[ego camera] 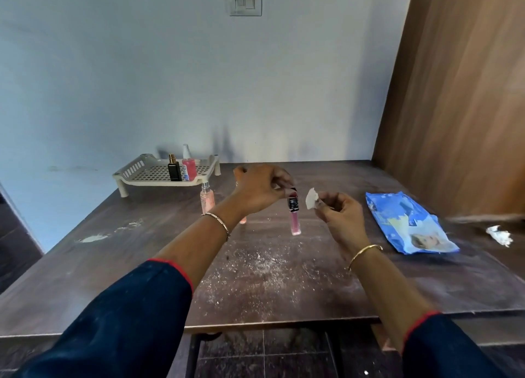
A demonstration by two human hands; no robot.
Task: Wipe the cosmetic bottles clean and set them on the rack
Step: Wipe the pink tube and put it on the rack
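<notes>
My left hand [260,188] pinches the dark cap of a slim pink lip-gloss tube [294,218], which hangs upright above the table. Just to its right, my right hand [339,214] holds a small crumpled white wipe [312,199], a short gap away from the tube. A beige plastic rack [136,171] stands at the back left with a black perfume bottle [174,169] and a pink bottle [189,168] on it. A tall pale-pink spray bottle [206,197] stands on the table in front of the rack. Another small pinkish item [243,220] is mostly hidden behind my left wrist.
A blue pack of wet wipes [409,225] lies at the right. A used crumpled wipe [500,235] sits at the far right edge. White powder [255,266] is scattered over the dark wooden table [142,264]. A wooden panel [460,93] rises along the right side.
</notes>
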